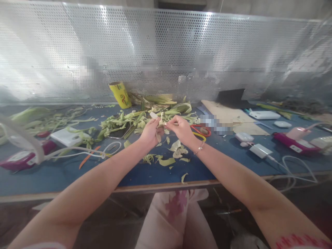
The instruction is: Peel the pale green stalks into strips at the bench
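Note:
In the head view, my left hand (pixel 151 131) is closed around a small, pale plant piece (pixel 162 119) that looks like husk or leaf. My right hand (pixel 183 129) pinches the same piece between thumb and fingertips, close beside the left. The fingers cover much of it, so its full shape is hidden. Behind my hands lies a heap of pale green leafy stems (pixel 121 122). Below them, loose peeled scraps (pixel 167 162) are scattered over the blue tabletop (pixel 153 176). Several paler, curled pieces (pixel 178 148) lie under my right wrist.
A yellow cardboard tube (pixel 121 95) leans at the back by a perforated metal screen (pixel 145 41). Red-handled scissors (pixel 201 130) lie just right of my hands. Purple power strips (pixel 295 142), white chargers (pixel 261 150) and cables are at both sides; brown card (pixel 220 112) lies behind.

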### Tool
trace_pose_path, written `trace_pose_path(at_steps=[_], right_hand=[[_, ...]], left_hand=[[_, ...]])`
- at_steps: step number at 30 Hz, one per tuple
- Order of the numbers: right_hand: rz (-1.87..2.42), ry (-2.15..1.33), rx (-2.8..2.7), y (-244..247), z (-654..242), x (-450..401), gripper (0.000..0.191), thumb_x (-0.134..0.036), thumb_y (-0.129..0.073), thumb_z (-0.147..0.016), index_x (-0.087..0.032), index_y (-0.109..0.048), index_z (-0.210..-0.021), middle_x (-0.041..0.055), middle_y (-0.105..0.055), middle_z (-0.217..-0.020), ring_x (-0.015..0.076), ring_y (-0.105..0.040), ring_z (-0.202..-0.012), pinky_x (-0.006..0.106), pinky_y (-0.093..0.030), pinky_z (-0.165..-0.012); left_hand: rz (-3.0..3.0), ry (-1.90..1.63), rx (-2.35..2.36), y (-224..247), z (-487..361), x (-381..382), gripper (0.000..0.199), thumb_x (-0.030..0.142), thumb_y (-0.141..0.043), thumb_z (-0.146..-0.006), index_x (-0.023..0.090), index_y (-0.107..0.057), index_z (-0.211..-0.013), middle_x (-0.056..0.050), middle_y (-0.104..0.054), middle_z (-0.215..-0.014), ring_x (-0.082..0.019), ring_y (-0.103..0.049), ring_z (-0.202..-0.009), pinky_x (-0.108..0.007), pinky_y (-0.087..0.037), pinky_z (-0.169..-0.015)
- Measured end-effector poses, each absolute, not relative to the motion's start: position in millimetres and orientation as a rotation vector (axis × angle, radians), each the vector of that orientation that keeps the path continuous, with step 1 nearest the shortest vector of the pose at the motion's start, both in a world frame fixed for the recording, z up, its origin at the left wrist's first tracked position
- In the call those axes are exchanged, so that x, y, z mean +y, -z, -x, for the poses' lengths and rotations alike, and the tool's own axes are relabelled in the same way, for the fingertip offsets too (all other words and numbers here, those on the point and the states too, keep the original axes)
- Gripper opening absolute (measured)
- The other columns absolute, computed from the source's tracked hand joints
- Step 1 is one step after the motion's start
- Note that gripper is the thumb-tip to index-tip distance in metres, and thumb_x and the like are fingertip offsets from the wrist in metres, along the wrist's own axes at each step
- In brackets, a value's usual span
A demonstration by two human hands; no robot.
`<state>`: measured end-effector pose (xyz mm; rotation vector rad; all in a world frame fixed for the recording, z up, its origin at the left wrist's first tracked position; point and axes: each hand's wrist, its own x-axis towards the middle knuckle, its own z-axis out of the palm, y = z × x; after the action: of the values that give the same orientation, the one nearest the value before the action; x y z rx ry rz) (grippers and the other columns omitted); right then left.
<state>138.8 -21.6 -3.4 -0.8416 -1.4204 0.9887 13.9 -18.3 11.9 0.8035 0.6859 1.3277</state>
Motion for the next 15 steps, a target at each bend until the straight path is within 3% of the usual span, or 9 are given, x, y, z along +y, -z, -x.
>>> trace_pose_path(at_steps=[7, 15], right_hand=[[0.767, -1.094, -1.375, 1.0, -138.3, -21.8, 0.026, -0.035, -0.071, -0.064, -0.021, -0.049, -0.065, -0.0014, -0.062, -0.068, 0.0143, -0.062, -0.069, 0.034, -0.052, -0.073], [0.768, -1.058, -1.469, -3.1, -142.2, -16.8, 0.023, -0.04, -0.063, -0.069, -0.018, -0.055, -0.073, -0.004, -0.051, -0.065, 0.0075, -0.047, -0.058, 0.024, -0.04, -0.058]], left_hand=[[-0.967, -1.406, 0.756, -8.4, -14.4, -16.5, 0.024, 0.026, -0.059, -0.076, 0.017, -0.041, -0.065, 0.008, -0.038, -0.049, -0.001, -0.023, -0.035, -0.018, -0.018, -0.038], [-1.313, -1.37, 0.879, 1.4, -13.5, -13.6, 0.028, 0.038, -0.061, -0.075, 0.017, -0.043, -0.065, 0.009, -0.026, -0.047, -0.002, -0.023, -0.037, -0.019, -0.017, -0.04]])
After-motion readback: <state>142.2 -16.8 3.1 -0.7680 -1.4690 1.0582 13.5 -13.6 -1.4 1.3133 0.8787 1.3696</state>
